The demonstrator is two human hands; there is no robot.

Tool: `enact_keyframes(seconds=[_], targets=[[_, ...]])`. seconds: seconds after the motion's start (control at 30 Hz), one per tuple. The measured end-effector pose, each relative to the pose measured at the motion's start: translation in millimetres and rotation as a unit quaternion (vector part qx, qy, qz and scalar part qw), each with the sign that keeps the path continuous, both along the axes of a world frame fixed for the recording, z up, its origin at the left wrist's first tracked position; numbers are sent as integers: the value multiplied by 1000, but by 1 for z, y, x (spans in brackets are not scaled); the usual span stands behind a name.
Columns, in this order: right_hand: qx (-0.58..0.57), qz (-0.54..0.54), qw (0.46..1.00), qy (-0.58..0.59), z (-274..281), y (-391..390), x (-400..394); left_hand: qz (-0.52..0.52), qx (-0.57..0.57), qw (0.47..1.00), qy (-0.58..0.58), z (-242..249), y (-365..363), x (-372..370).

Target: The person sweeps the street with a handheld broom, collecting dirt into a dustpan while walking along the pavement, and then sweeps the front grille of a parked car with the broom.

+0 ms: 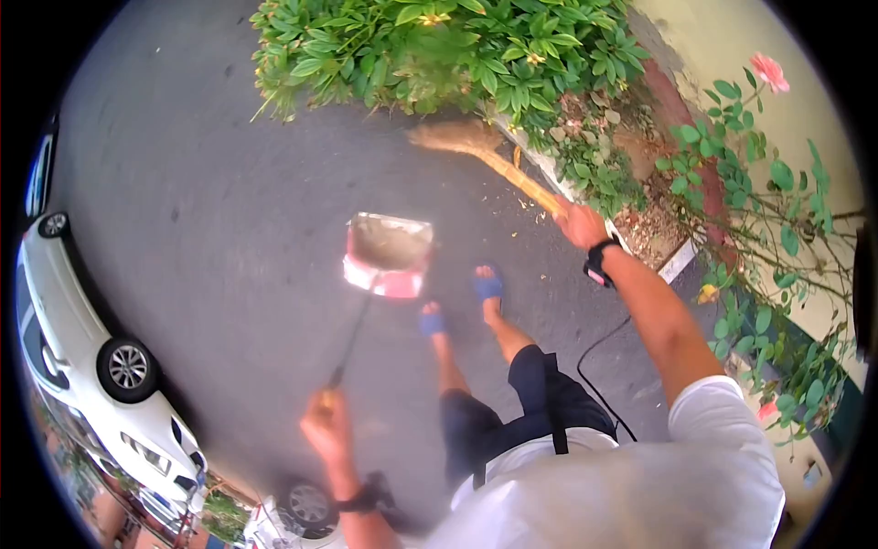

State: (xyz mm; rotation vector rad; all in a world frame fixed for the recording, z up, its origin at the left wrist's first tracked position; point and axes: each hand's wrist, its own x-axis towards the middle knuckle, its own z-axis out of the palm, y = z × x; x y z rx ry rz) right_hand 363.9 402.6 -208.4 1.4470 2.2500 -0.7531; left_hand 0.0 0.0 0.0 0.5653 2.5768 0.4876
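Note:
My right hand [578, 222] is closed round the yellowish handle of a broom [466, 140], whose straw head lies against the kerb beneath the green bush. My left hand [326, 421] grips the end of a thin dark handle. That handle leads up to a red and white dustpan [389, 256], held above the asphalt in front of my feet, its inside greyish brown. The dustpan and left hand are slightly blurred. Small yellow leaves and bits are scattered on the ground between the broom and my feet.
Leafy green bushes [448, 55] line the kerb [540, 165] at the top. A rose plant [732, 156] with pink blooms stands by the wall on the right. A white car [82, 366] is parked at the left, another vehicle at the bottom. A black cable [594, 371] hangs beside my shorts.

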Motion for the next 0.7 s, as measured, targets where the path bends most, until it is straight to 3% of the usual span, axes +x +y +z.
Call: enact_keyframes(seconds=[0.07, 0.1, 0.17, 0.2, 0.27, 0.37, 0.4, 0.53, 0.63, 0.7], targets=[[-27, -31, 999, -32, -22, -14, 3, -7, -2, 1000, 16, 9, -10, -20], [-25, -58, 995, -79, 3, -11, 58, -7, 28, 999, -21, -23, 1, 8], [-75, -86, 993, -4, -1, -66, 91, 2, 23, 999, -24, -6, 1, 6], [-113, -120, 986, -23, 13, -90, 89, -6, 21, 1000, -16, -1, -6, 0], [-80, -101, 992, 1, 25, -129, 122, -22, 26, 999, -9, -2, -15, -6], [-113, -124, 985, -45, 102, -148, 97, -49, 45, 998, -1, -5, -21, -8], [-97, -126, 987, -30, 105, -155, 97, -52, 57, 997, -8, -6, -23, -8], [-85, -181, 980, -20, 95, -149, 78, -71, 75, 994, -26, -5, -28, -11], [-13, -251, 968, -5, 31, -153, 89, -130, 38, 991, -21, 11, -21, -9], [-95, -309, 946, -22, 13, -169, 85, -180, 16, 983, -15, 22, -19, -11]])
